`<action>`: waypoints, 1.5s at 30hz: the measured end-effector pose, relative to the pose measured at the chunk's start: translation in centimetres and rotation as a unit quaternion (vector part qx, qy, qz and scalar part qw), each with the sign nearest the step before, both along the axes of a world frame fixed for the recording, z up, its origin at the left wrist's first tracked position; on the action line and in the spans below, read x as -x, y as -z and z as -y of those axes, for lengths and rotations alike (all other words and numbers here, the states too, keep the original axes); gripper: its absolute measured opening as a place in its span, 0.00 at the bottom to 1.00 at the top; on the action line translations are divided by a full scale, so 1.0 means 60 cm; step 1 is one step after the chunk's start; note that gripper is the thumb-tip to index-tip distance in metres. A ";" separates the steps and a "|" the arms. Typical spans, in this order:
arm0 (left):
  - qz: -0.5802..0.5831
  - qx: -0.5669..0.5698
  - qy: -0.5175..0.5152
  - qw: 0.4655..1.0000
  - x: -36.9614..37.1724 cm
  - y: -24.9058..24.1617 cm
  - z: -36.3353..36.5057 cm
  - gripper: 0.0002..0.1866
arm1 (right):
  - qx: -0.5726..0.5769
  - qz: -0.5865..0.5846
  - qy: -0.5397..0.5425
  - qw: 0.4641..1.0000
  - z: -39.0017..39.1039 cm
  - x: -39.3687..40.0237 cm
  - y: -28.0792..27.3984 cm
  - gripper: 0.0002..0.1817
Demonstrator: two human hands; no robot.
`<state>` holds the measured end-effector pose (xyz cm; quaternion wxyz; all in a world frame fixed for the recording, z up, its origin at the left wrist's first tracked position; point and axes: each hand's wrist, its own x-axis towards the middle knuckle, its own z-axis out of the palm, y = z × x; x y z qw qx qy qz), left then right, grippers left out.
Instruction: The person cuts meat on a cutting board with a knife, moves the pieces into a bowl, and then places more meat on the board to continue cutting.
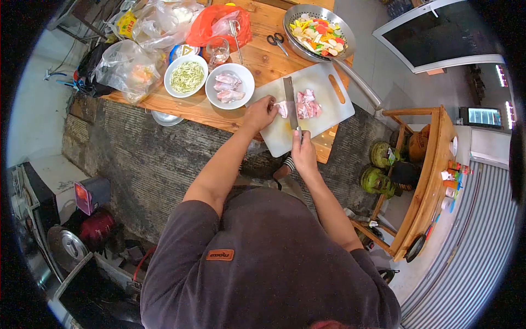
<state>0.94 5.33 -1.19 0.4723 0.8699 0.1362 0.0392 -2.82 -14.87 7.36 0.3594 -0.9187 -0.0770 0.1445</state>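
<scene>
My right hand is closed round the handle of a knife, whose broad blade stands over the white cutting board. Left of the blade, the fingers of my left hand pinch a piece of raw meat against the board. Cut pieces of raw meat lie in a small pile just right of the blade. A white bowl with larger pieces of raw meat stands beyond my left hand. Beside it is another white bowl of shredded pale green vegetable.
A steel pan with a colander of cut vegetables sits at the back right, its long handle past the table edge. Black scissors, a glass mug, a red plastic bag and clear bags crowd the wooden table.
</scene>
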 end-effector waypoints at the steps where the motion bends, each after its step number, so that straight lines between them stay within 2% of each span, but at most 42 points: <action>1: 0.007 -0.005 -0.002 1.000 0.002 0.001 0.001 0.17 | 0.001 -0.015 0.004 1.000 0.003 0.005 0.002 0.25; 7: -0.046 -0.021 0.016 0.999 -0.003 -0.010 0.000 0.16 | -0.007 -0.051 0.015 0.999 0.011 0.009 -0.010 0.23; 12: -0.030 -0.010 0.012 0.999 0.004 -0.010 0.001 0.16 | -0.011 -0.039 0.026 0.999 0.022 0.023 -0.009 0.22; 15: -0.007 -0.012 0.014 1.000 0.004 0.004 0.002 0.17 | -0.029 -0.070 0.044 0.996 0.037 0.035 0.004 0.22; 18: -0.003 -0.003 0.015 1.000 0.003 0.003 0.004 0.17 | -0.047 -0.051 0.040 0.997 0.054 0.050 0.013 0.21; 21: -0.014 -0.003 0.020 1.000 0.003 -0.004 0.003 0.18 | -0.015 0.001 0.031 0.999 0.063 0.064 0.008 0.20; 23: -0.019 -0.008 0.027 0.999 0.000 -0.006 0.003 0.18 | -0.035 -0.055 0.044 0.997 0.069 0.069 0.000 0.22; 29: -0.012 -0.026 0.032 0.999 -0.001 -0.007 0.004 0.17 | -0.031 -0.066 0.057 0.996 0.072 0.083 -0.016 0.23; 31: 0.013 -0.029 0.021 0.999 0.002 -0.013 0.006 0.14 | -0.028 -0.050 0.055 0.997 0.074 0.086 -0.014 0.23; 41: -0.020 -0.022 0.027 0.999 0.004 -0.014 0.004 0.17 | -0.007 -0.059 0.054 0.997 0.065 0.095 -0.024 0.24; 45: -0.010 -0.027 0.014 0.999 0.007 -0.025 0.006 0.13 | -0.009 -0.065 0.058 0.996 0.057 0.094 -0.039 0.23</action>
